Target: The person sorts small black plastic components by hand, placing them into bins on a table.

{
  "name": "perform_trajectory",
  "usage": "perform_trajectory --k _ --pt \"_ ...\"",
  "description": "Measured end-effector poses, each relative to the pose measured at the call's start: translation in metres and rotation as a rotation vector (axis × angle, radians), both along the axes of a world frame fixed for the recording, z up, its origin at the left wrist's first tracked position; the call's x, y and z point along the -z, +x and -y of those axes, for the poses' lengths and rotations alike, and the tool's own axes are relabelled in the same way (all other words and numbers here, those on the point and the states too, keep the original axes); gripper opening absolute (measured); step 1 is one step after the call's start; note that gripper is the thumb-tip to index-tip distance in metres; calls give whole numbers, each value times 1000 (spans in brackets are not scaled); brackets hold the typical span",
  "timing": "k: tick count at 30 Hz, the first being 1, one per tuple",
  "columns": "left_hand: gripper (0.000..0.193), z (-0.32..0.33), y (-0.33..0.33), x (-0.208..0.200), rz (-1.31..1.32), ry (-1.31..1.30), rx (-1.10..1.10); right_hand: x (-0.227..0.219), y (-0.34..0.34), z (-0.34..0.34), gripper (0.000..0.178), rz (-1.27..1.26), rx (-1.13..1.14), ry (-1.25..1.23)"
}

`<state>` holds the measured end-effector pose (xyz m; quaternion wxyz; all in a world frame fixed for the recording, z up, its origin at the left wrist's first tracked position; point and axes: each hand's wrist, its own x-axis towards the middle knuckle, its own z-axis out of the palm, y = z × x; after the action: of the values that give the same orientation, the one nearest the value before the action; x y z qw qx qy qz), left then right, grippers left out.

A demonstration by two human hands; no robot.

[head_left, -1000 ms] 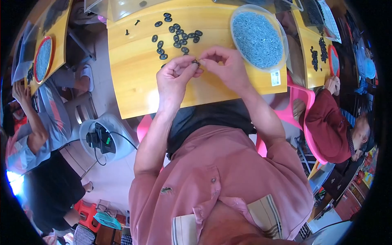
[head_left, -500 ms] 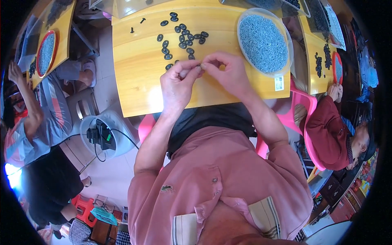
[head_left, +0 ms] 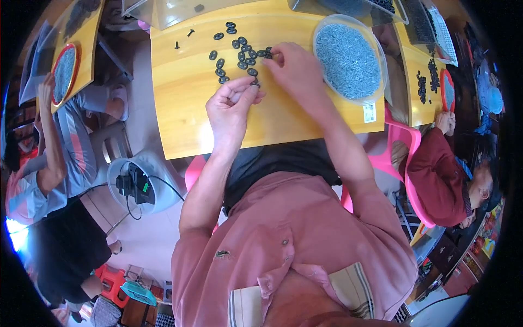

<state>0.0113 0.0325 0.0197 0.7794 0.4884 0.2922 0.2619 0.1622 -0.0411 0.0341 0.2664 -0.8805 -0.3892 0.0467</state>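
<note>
Over the yellow table [head_left: 185,109], my left hand [head_left: 231,106] is closed in a pinch, thumb against forefinger. What it holds is hidden by the fingertips; a dark piece shows right beside them. My right hand [head_left: 297,68] reaches farther forward, thumb and forefinger closed around a black oval piece [head_left: 268,55] at the right end of the scattered group. Several more black oval pieces [head_left: 242,65], each with two small holes, lie loosely in front of my hands. Right of my right hand stands a clear round tub [head_left: 382,73] full of small silvery screws [head_left: 347,60].
Two small black screw-like parts [head_left: 190,32] lie at the far left of the table. Clear bins [head_left: 174,11] line its far edge. Co-workers sit at side tables, one in a grey shirt [head_left: 32,191] at left, one in dark red [head_left: 436,180] at right. A bucket [head_left: 158,188] holds cabled devices.
My hands have parted. The right hand has moved forward to the black oval pieces, while the left stays pinched nearby. The co-worker at left has moved a hand to the red-rimmed tray.
</note>
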Motion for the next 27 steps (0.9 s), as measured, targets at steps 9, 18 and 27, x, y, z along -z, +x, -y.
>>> perform_trajectory --k 9,18,27 --pt "16 -1 -1 0 -22 -16 -13 14 6 -2 19 -94 -89 55" --pt "16 0 0 2 -36 -16 -10 13 12 10 22 -220 -194 100" --pt "18 2 -1 3 -72 -5 23 -1 -8 35 19 -1141 -104 409"
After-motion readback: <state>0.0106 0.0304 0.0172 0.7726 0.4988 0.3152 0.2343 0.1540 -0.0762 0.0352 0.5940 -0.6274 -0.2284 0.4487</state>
